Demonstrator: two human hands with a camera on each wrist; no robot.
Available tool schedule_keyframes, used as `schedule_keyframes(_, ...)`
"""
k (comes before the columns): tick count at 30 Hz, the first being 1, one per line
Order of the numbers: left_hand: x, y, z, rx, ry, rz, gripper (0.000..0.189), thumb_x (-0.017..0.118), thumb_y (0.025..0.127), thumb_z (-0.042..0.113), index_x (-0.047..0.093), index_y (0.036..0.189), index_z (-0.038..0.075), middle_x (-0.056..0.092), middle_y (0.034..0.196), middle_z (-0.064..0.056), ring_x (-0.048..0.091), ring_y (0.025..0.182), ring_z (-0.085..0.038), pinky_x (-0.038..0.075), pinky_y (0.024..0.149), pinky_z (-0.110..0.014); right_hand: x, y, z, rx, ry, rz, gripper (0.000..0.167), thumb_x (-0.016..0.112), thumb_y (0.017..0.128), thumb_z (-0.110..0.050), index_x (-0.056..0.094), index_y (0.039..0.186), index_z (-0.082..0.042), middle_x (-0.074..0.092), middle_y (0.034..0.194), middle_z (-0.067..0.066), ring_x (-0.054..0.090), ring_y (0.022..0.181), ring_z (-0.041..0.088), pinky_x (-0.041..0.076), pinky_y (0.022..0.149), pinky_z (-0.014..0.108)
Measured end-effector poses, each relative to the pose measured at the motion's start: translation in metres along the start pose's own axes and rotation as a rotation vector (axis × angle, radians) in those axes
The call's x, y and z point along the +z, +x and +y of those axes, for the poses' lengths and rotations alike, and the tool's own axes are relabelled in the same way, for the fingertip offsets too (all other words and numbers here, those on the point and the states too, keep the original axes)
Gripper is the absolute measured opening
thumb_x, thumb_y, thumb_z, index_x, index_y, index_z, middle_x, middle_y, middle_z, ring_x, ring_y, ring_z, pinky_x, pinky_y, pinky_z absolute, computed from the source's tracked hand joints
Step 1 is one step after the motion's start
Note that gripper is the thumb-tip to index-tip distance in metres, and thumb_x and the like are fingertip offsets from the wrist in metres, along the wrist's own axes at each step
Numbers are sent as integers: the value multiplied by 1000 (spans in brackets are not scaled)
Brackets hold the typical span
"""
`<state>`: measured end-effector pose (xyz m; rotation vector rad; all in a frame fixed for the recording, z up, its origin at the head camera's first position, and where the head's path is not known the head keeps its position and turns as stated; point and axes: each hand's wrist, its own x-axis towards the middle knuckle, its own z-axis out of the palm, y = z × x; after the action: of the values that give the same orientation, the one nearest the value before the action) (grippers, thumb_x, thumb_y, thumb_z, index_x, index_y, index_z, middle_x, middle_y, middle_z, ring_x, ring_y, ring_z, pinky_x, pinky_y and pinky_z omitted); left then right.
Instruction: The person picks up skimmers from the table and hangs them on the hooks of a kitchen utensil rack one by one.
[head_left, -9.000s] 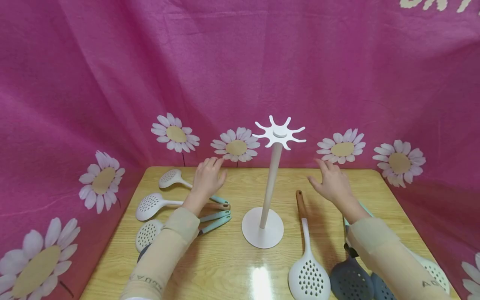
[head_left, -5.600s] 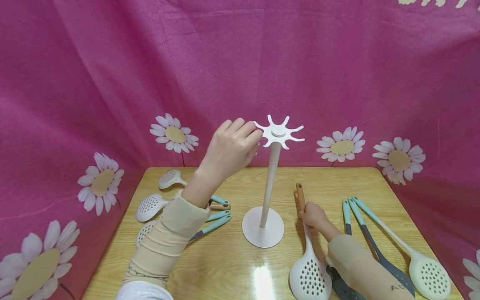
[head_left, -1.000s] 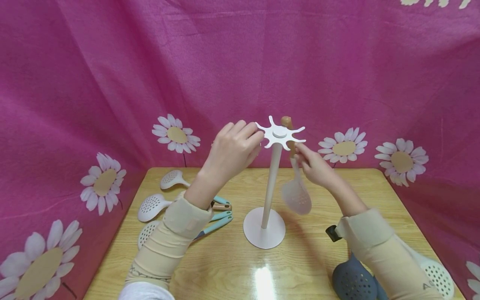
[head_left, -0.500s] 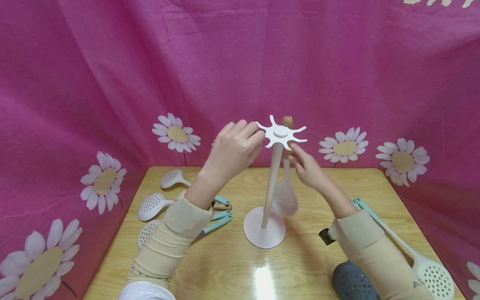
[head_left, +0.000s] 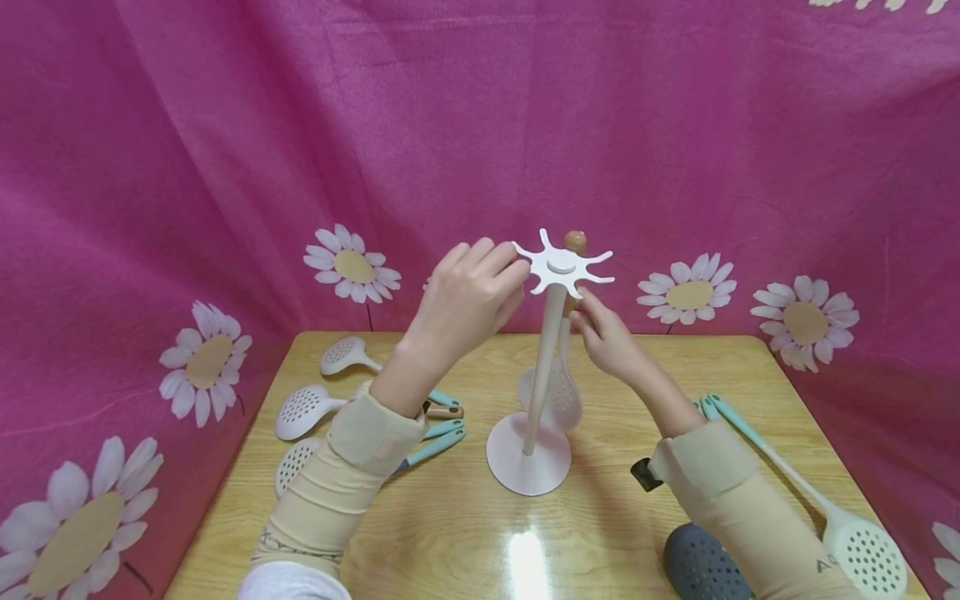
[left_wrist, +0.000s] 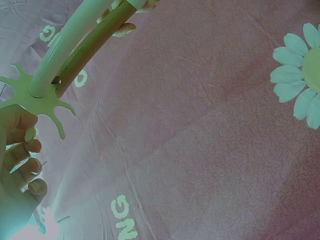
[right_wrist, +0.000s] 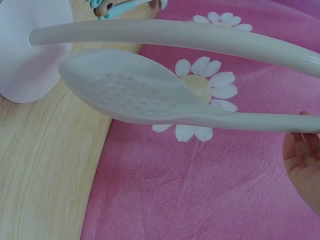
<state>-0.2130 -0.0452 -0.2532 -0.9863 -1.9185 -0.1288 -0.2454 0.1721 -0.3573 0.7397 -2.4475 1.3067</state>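
Note:
A white utensil stand (head_left: 561,263) with a round base and a star of hook arms rises from the wooden table. My left hand (head_left: 468,296) pinches one hook arm at the stand's left, the tip showing between the fingers in the left wrist view. Behind the pole, my right hand (head_left: 611,337) holds a white skimmer (right_wrist: 125,90) by its brown wooden handle (left_wrist: 92,52). The skimmer hangs upright, its perforated bowl low beside the pole and overlapping it in the head view. The handle's end stands right at the hook plate, with its rounded tip above the hooks.
At the left lie several skimmers, among them a white one (head_left: 300,412), their handles pointing right toward the stand. On the right are a dark grey skimmer (head_left: 705,562) and a pale skimmer (head_left: 866,554) with a turquoise handle. A pink flowered cloth (head_left: 450,125) encloses the table.
My right hand has taken the wooden-handled skimmer from the table's right and raised it to the stand; lately it swings left behind the pole. My left hand came up to the hook arm and stays there.

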Motion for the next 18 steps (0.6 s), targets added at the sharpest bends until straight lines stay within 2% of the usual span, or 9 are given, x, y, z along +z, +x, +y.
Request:
schedule_keyframes(7, 0, 0, 1, -5, 6, -11, 4, 63, 78, 8, 61, 81, 9, 58, 79, -2, 49, 67, -18, 36, 55, -25, 2, 0, -1, 34, 9, -17, 32, 40, 93, 4, 41, 125, 8, 58, 99, 28, 59, 88, 37, 49, 78, 44)
schedule_keyframes(18, 0, 1, 1, -4, 18, -10, 4, 63, 78, 8, 61, 80, 9, 58, 78, -2, 48, 66, -18, 35, 55, -25, 4, -2, -3, 20, 3, -25, 34, 39, 94, 2, 39, 127, 5, 57, 99, 24, 57, 83, 35, 47, 76, 48)
